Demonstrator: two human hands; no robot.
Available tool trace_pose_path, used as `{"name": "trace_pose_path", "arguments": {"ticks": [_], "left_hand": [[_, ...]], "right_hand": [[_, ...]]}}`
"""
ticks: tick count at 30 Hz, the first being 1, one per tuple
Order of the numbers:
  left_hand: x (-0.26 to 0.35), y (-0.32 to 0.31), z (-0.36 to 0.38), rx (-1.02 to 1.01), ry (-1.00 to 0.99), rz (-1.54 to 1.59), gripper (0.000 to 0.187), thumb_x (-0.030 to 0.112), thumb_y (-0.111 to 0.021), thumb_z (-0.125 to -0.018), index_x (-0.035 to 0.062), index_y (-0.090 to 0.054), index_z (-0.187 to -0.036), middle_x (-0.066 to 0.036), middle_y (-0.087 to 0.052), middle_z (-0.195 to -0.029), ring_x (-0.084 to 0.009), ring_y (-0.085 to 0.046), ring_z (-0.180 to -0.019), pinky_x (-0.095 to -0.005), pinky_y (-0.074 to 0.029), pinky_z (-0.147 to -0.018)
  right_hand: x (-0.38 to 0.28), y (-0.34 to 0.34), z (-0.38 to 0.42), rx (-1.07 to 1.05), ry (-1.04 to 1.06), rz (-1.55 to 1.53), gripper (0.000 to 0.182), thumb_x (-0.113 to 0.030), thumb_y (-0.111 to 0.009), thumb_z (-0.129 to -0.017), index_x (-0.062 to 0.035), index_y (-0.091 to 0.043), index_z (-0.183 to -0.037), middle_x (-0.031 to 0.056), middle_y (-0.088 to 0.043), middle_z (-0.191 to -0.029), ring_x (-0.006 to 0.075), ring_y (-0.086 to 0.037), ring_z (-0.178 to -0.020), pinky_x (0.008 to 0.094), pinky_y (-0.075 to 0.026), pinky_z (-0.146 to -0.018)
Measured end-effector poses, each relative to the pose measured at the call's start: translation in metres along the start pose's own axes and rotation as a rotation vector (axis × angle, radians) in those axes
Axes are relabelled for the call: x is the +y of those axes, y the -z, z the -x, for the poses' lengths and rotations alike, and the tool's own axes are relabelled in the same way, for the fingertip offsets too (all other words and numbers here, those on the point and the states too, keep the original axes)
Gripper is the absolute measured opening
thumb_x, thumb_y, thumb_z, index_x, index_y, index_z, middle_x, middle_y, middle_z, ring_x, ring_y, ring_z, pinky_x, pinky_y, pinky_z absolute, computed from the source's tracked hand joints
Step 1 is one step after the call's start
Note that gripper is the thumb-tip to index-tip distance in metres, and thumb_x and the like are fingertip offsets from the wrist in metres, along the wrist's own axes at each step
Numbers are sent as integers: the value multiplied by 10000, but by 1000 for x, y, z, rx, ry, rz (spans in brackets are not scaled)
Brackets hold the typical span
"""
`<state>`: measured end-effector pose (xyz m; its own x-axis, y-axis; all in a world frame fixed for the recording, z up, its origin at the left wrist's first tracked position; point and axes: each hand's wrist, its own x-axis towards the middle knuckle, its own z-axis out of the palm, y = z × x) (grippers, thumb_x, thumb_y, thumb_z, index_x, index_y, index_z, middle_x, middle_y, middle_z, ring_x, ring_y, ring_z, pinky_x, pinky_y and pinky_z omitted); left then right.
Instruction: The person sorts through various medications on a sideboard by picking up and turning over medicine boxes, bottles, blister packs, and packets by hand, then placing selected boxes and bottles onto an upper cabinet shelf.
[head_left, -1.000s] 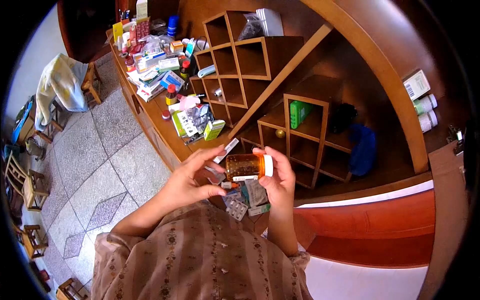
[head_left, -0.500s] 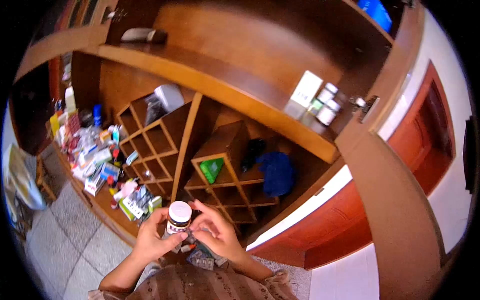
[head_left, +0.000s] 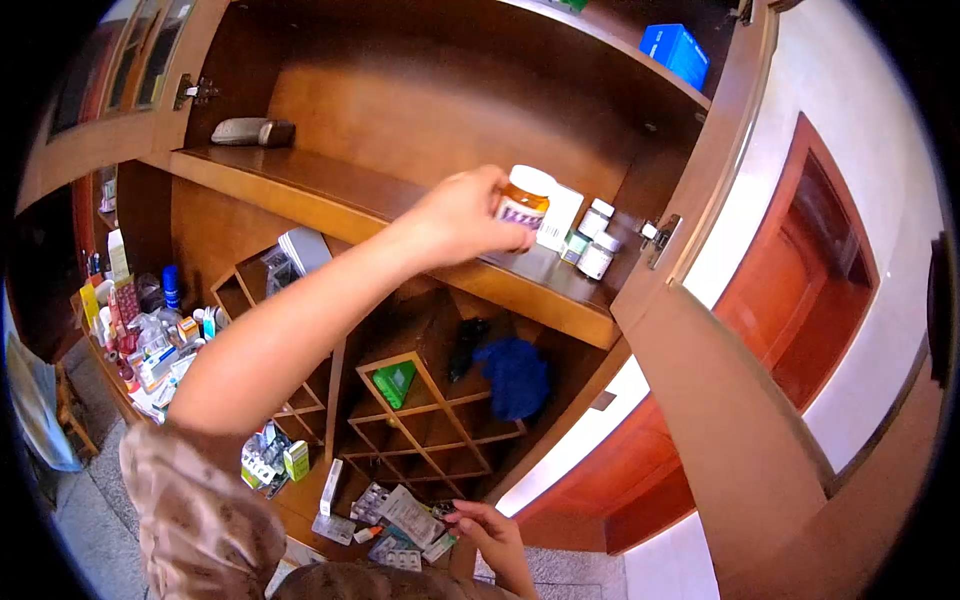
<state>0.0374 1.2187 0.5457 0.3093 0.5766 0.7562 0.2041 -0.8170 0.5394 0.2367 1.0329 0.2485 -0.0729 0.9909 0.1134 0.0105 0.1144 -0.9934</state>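
A brown pill bottle [head_left: 524,203] with a white cap and a printed label is gripped in my left hand [head_left: 465,222], raised at the front of the upper shelf. Just behind and to the right of it stand a white box [head_left: 561,216] and small white-capped bottles [head_left: 598,256]. Low down, my right hand [head_left: 496,546] is open with its fingers slightly apart, beside the blister packs [head_left: 403,558] and a folded paper leaflet [head_left: 411,515] on the lower counter.
An open cabinet door [head_left: 735,390] stands on the right. A pile of medicine boxes [head_left: 155,355] covers the left counter. Below the shelf are lattice racks [head_left: 425,430] with a dark blue cloth [head_left: 512,377]. A grey object [head_left: 240,131] lies on the shelf's left.
My left hand has carried the bottle from in front of my body up to the shelf. My right hand has come away from the bottle and dropped lower. The view has shifted.
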Motion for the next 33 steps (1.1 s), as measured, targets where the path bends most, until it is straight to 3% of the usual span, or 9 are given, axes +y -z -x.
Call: {"name": "trace_pose_path", "arguments": {"ticks": [2,6,10,11,14,16,18,28,33], "left_hand": [[-15,-17,-49,-120,59,-234,634,278,-780,-645,-81,-529,-1103,-196,-640,-988,-232,-633,-872,-324,-501,-780],[-45,-57,-98,-247,99,-434,650,281,-812,-594,-91,-548,-1058,-213,-648,-942,-256,-646,-822,-340,-515,-719],[-59,-76,-126,-443,248,-353,593,246,-831,-614,-71,-582,-1048,-214,-642,-964,-262,-646,-810,-349,-533,-686],[-68,-82,-134,-475,228,-381,560,218,-827,-637,-61,-587,-1059,-200,-645,-962,-249,-645,-776,-332,-541,-656],[-78,-87,-138,-476,218,-321,510,190,-831,-641,-57,-615,-1032,-181,-658,-958,-243,-642,-753,-344,-535,-665],[-76,-86,-136,-391,39,-675,506,334,-798,-672,-32,-653,-990,-199,-653,-980,-298,-635,-885,-375,-498,-796],[-65,-85,-133,-417,109,-771,546,378,-805,-655,-12,-661,-1009,-178,-642,-1058,-288,-608,-1017,-370,-475,-863],[-70,-90,-125,-480,31,-781,395,302,-768,-702,26,-682,-972,-168,-645,-1043,-301,-614,-995,-378,-489,-843],[-82,-93,-131,-304,30,-737,262,221,-698,-753,50,-685,-951,-178,-660,-939,-289,-636,-883,-387,-500,-808]], "right_hand": [[-7,0,9,76,-9,-8,277,-80,-570,-898,25,-581,-1154,99,-651,-954,153,-606,-886,271,-480,-794],[7,16,29,204,41,28,266,-80,-562,-907,20,-578,-1153,103,-660,-987,132,-607,-867,251,-478,-777],[5,13,51,383,61,47,306,-151,-574,-892,-5,-582,-1161,89,-665,-915,151,-604,-782,275,-474,-724],[-3,9,57,414,33,25,283,-120,-552,-905,18,-582,-1150,42,-632,-946,106,-554,-824,249,-446,-776],[-4,3,64,462,110,79,287,-124,-557,-904,12,-581,-1155,49,-639,-947,116,-563,-820,253,-451,-768],[0,2,69,480,26,31,274,-127,-554,-908,6,-589,-1145,43,-639,-948,120,-564,-819,259,-452,-766],[-1,-3,69,484,-3,-5,259,-128,-552,-909,-3,-599,-1130,38,-640,-942,125,-567,-817,265,-454,-762],[23,-12,64,497,-56,1,212,-81,-585,-889,21,-624,-1070,44,-644,-875,103,-574,-792,226,-459,-730],[39,-6,67,445,-64,85,219,-56,-580,-886,21,-624,-1086,61,-635,-916,125,-585,-853,263,-474,-776]]}}
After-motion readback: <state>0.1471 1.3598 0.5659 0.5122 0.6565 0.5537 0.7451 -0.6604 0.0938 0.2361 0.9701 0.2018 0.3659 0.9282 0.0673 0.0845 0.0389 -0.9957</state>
